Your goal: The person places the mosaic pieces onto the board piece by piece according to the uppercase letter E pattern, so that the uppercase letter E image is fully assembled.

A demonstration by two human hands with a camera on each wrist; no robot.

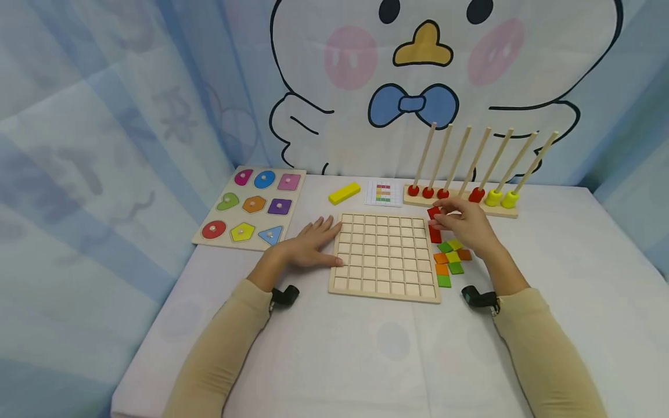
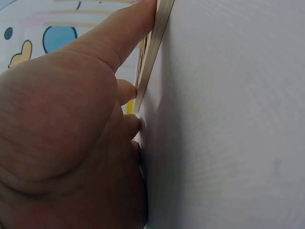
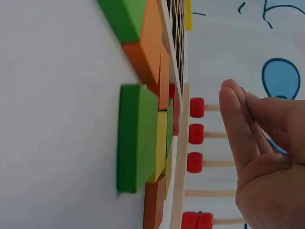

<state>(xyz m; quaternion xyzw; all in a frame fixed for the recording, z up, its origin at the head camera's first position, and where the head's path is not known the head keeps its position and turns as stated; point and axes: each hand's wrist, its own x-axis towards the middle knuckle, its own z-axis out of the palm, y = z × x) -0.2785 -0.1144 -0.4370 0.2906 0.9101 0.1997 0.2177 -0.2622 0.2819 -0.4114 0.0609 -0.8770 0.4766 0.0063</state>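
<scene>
My left hand (image 1: 310, 244) lies with fingers spread at the left side of a wooden grid board (image 1: 384, 255), its thumb and fingertips touching the edge. In the left wrist view the thumb (image 2: 119, 33) meets the board's side. Beyond the board's right edge my right hand (image 1: 465, 223) pinches a red tile (image 1: 433, 212) between thumb and fingertips. Only a sliver of red shows between those fingers in the right wrist view. Another red tile (image 1: 435, 234) lies just below it. Green tiles (image 3: 138, 138), orange tiles (image 1: 441, 269) and yellow tiles (image 1: 453, 256) lie loosely grouped nearer me.
Behind the right hand stands a wooden peg rack (image 1: 504, 210) with red and yellow beads. A pattern card (image 1: 370, 194) and a yellow block (image 1: 344, 193) lie behind the board. To the left is a shape puzzle board (image 1: 250, 200). Printed curtains (image 1: 251, 116) hang behind the table.
</scene>
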